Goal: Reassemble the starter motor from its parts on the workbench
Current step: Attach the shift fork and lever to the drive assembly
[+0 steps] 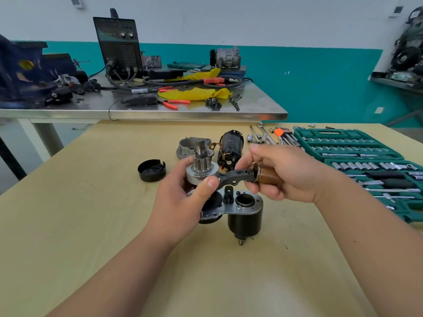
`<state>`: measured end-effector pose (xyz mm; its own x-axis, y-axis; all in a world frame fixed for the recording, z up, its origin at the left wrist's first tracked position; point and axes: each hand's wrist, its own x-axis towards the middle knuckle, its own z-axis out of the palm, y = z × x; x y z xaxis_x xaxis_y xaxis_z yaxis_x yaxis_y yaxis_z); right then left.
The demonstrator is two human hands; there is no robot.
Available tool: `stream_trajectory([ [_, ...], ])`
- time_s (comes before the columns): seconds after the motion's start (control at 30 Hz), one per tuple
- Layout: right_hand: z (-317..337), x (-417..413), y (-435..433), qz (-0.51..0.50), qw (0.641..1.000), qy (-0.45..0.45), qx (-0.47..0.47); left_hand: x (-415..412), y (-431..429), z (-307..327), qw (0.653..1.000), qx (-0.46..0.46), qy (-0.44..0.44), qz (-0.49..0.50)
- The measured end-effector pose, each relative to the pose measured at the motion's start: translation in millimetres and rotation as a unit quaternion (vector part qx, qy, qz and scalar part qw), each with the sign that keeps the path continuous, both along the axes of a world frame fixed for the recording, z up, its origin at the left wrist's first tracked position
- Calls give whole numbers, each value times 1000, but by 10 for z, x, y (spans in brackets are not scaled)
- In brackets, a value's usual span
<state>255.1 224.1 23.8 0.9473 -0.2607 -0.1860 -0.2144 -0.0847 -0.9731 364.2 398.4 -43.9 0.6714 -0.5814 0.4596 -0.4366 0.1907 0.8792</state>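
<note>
Over pale plywood [91, 225], left hand [183, 200] grips toothed steel pinion [201, 165]; right hand [286, 172] grips coppery cylindrical plunger [267, 176].

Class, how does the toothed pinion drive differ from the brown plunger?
The pinion drive is silver and toothed, the plunger smooth and brown. The pinion drive stands upright in the left hand; the plunger lies sideways in the right hand. Both meet the black fork lever.

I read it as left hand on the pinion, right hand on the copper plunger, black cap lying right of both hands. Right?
No: in the head view the cap lies left of both hands. The left hand holds the pinion, the right hand the plunger.
</note>
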Motion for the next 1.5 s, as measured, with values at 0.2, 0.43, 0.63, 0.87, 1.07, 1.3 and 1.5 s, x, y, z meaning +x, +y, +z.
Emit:
stream_trajectory([
  [0.2,-120,-65,8,-46,996,-69,-18,-44,3,-14,1000,-12,-24,-6],
  [0.43,-172,-123,9,-42,993,-107,-37,-62,-3,-26,999,-24,-39,-14],
  [0.63,-131,-100,42,-74,986,-75,-131,-57,-12,-27,998,-25,-48,-13],
  [0.87,-224,-68,43,-119,990,-76,-6,-57,-23,-40,999,-18,-37,-5],
  [1.07,-205,-140,-7,-51,996,-74,-18,-31,-26,-48,1000,-6,-22,-9],
  [1.3,-176,-255,-117,-26,986,-150,70,-17,-32,-56,1000,-4,-11,-4],
  [1.5,-245,-256,-104,-58,976,-210,14,-15,-33,-53,1000,-1,-11,2],
])
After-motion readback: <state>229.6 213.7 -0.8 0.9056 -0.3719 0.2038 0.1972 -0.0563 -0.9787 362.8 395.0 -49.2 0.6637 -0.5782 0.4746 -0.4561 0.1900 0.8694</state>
